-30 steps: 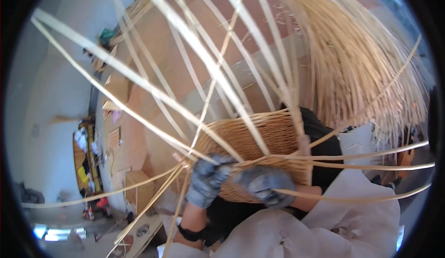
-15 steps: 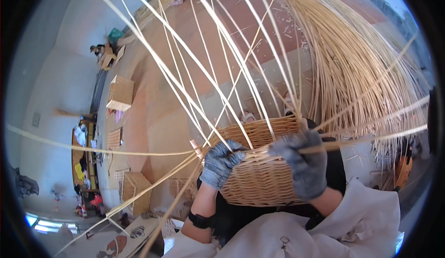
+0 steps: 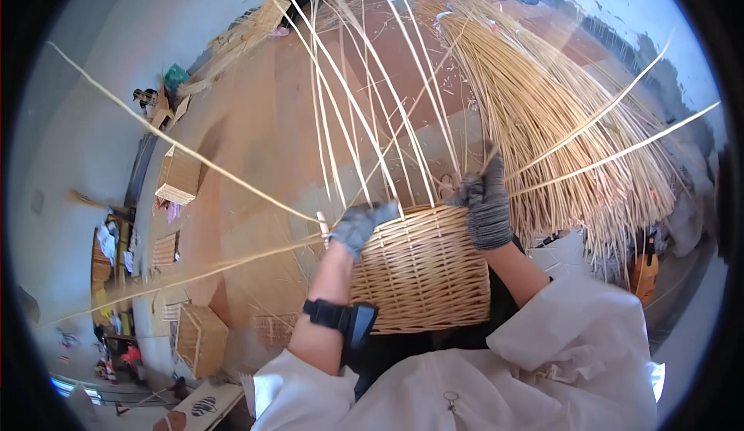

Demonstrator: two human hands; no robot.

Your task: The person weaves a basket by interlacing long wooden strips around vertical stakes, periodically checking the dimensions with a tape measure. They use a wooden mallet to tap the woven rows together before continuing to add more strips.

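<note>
Wicker basket (image 3: 422,276): located below and between both hands, visible wall's longer side aligned hand to hand | Left hand (image 3: 363,225): clasped over rim | Right hand (image 3: 487,202): curled at opposite corner, grasp indeterminable | Nearness: about equal

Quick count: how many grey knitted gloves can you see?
2: one on the left hand, at the upper left of the boxy tan wicker basket; one on the right hand, at its upper right. Others may be hidden.
</note>
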